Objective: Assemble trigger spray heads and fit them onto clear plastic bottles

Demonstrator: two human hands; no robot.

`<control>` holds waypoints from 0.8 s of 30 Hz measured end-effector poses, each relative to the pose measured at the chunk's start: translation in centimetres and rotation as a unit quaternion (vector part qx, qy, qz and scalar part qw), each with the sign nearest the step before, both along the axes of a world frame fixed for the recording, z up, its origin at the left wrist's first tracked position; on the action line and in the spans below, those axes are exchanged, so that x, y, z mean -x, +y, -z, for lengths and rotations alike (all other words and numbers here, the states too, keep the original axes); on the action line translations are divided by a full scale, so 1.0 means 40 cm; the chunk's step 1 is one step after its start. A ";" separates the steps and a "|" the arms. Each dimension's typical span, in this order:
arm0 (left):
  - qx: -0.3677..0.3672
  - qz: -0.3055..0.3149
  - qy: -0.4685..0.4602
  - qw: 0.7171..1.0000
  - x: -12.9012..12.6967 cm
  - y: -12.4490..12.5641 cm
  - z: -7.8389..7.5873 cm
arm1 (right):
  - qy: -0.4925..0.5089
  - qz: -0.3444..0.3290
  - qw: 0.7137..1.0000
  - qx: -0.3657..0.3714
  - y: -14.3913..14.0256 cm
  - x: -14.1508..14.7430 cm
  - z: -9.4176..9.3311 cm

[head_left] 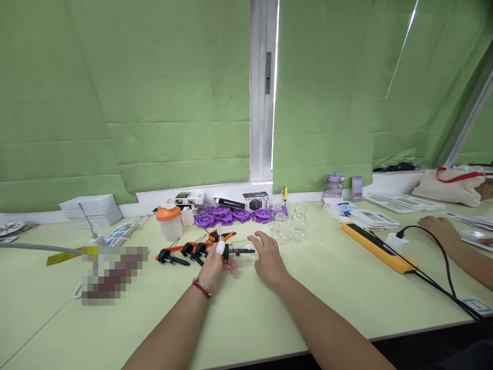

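Green blinds hung behind the pale worktable (246,313). My left hand (215,264) pinched a black pump head (231,251), held low above the table; my right hand (267,257) hovered loosely open beside it. I judged a steady, straight alignment best. Clear glass jars (287,223), purple discs (231,215) and spare pumps (181,253) crowded close.

The left hand (217,262) is gripping a black-handled pump tool (234,251) on the pale green table (246,318), while the right hand (267,257) is resting open just beside its right end. Orange-and-black tools (181,252) are lying to the left, clear glass cups (287,223) and purple discs (227,216) farther back. Another person's hand (439,228) is resting far right, near a yellow power strip (375,246).
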State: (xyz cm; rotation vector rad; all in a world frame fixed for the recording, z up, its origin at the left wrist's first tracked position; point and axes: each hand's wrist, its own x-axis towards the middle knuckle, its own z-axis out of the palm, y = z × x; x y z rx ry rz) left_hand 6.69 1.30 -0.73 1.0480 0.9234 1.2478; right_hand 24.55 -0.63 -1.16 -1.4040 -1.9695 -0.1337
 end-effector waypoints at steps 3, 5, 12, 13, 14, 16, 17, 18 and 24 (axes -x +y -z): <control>0.010 0.013 -0.007 1.000 0.006 0.003 -0.004 | 0.006 -0.005 1.000 0.001 -0.002 -0.002 -0.003; 0.020 0.020 -0.007 1.000 0.009 0.003 -0.008 | 0.010 -0.015 1.000 0.003 -0.004 -0.005 -0.005; 0.044 0.032 0.004 0.999 0.010 0.003 -0.009 | 0.020 -0.062 0.998 0.000 0.000 -0.023 -0.007; 0.047 0.034 0.008 0.998 0.009 0.004 -0.006 | 0.022 -0.070 0.997 -0.001 0.001 -0.026 -0.007; 0.049 0.035 0.014 0.998 0.009 0.005 -0.003 | 0.028 -0.081 0.996 -0.002 0.001 -0.030 -0.008; 0.048 0.036 0.032 0.998 0.009 0.008 0.002 | 0.047 -0.104 0.993 0.000 0.003 -0.037 -0.011; 0.046 0.036 0.044 0.997 0.010 0.008 0.004 | 0.062 -0.115 0.991 0.003 0.004 -0.041 -0.012; 0.042 0.034 0.056 0.997 0.010 0.008 0.004 | 0.080 -0.125 0.989 0.006 0.004 -0.045 -0.013; 0.021 0.003 0.090 0.996 0.017 0.003 -0.008 | 0.171 -0.161 0.970 0.055 0.001 -0.056 -0.024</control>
